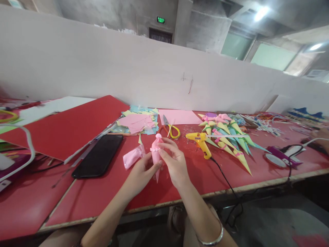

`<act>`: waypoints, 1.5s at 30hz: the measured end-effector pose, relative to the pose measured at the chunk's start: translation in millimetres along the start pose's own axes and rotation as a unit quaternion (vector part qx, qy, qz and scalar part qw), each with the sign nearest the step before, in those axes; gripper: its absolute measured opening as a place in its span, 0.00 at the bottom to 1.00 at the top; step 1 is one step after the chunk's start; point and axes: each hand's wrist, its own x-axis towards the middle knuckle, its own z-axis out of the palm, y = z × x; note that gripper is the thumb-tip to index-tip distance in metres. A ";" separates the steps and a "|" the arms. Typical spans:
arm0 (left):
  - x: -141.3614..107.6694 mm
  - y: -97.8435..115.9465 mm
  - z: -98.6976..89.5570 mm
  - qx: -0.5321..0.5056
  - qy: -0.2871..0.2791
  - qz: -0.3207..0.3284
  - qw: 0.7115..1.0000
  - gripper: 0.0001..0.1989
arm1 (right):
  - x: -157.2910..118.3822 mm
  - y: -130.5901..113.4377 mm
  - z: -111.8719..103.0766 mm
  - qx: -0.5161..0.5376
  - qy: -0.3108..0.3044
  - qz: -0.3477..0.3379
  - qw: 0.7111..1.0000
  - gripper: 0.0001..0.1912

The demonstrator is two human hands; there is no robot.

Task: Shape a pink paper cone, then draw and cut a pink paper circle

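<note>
A pink paper cone (pixel 156 156) with a ruffled top and a small ball on its tip is held upright over the red table, its point downward. My left hand (pixel 144 169) is closed round its lower part, thumb across the front. The fingers of my right hand (pixel 174 159) press on the ruffled band from the right side. Just left of my hands lies a clear bag of pink material (pixel 133 156). Behind them rest scissors (pixel 174 131) with red and yellow handles. A yellow glue gun (pixel 202 141) lies to the right, a white stick across its top.
Finished-looking coloured cones (pixel 231 137) are piled at the right. A black phone (pixel 99 156) and a big red sheet (pixel 74 127) lie left. Paper pieces (pixel 138 120) sit at the back below a white partition (pixel 115 68). Another person's hand (pixel 322 134) shows far right.
</note>
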 end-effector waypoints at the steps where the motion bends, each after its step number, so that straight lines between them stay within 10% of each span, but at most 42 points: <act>1: -0.1 0.7 -0.1 0.001 0.003 0.002 1.000 0.11 | 0.0 0.4 0.3 0.013 0.001 0.009 1.000 0.08; 9: -0.4 1.0 1.3 -0.011 0.005 -0.001 1.000 0.10 | 2.1 6.0 -2.6 0.123 -0.030 0.094 0.987 0.14; 45: -1.6 0.0 -2.7 0.013 -0.027 -0.009 1.000 0.13 | 0.0 -4.0 -0.4 0.060 -0.080 0.043 0.994 0.23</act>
